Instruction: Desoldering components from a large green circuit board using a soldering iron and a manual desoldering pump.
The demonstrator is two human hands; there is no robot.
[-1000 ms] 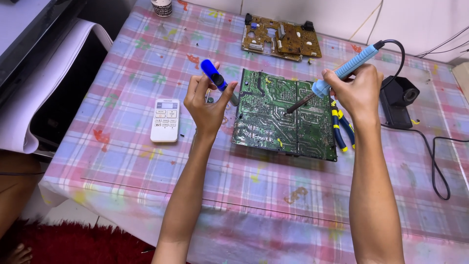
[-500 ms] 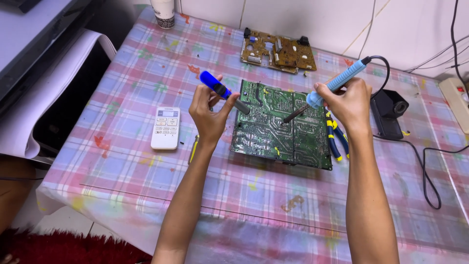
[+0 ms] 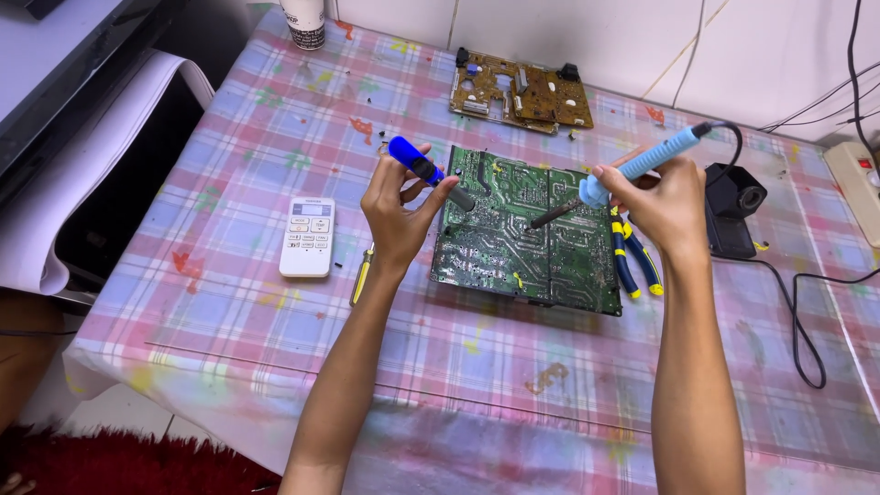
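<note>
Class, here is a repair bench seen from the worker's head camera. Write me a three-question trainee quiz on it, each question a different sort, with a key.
1. True or false: the right hand holds the light blue soldering iron with its tip over the green circuit board.
2. Multiple choice: which tool does the left hand hold? A) pliers B) dark blue desoldering pump C) white remote control
3. Fill in: the blue and yellow pliers lie at the green board's ____ edge.

Key: 1 true; 2 B; 3 right
</note>
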